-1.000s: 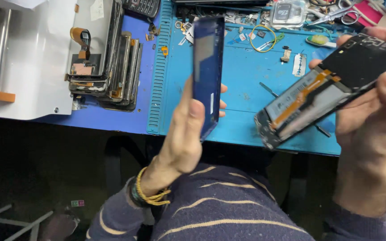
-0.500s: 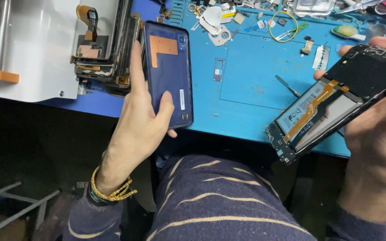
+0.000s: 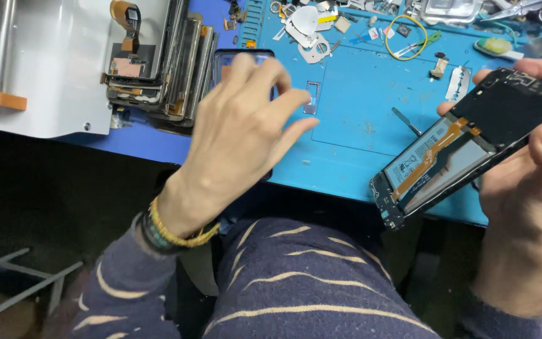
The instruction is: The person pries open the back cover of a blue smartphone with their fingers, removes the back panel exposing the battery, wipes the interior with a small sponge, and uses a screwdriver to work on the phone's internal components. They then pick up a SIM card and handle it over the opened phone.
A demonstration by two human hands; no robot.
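Since half a second back: dark blue back cover (image 3: 244, 56) gone from upright in the left hand (image 3: 241, 129) to flat on the blue work mat (image 3: 359, 107), near its left edge, just beside the stack of phone frames (image 3: 177, 69). Left hand now spread over it, palm down, fingers loose and splayed, covering most of the cover; only the top rim showing. Touching or just lifting off: cannot tell. Beaded bracelet (image 3: 177, 235) on that wrist. Right hand (image 3: 534, 169) barely shifted, closed around the opened phone body (image 3: 465, 141), thumb along the near long edge, fingers behind the far one; held tilted above the mat's right part, inner side up, battery and orange flex cable (image 3: 437, 154) exposed. Progress, judged from the layout: back already off and set aside, internals laid bare, battery and flex in place, nothing yet pulled from the body. Outward: metal shield pieces (image 3: 305, 28), yellow wire loop (image 3: 406, 37), scissors (image 3: 528, 7) and small loose parts along the mat's far edge; white machine (image 3: 39, 69) at the left.
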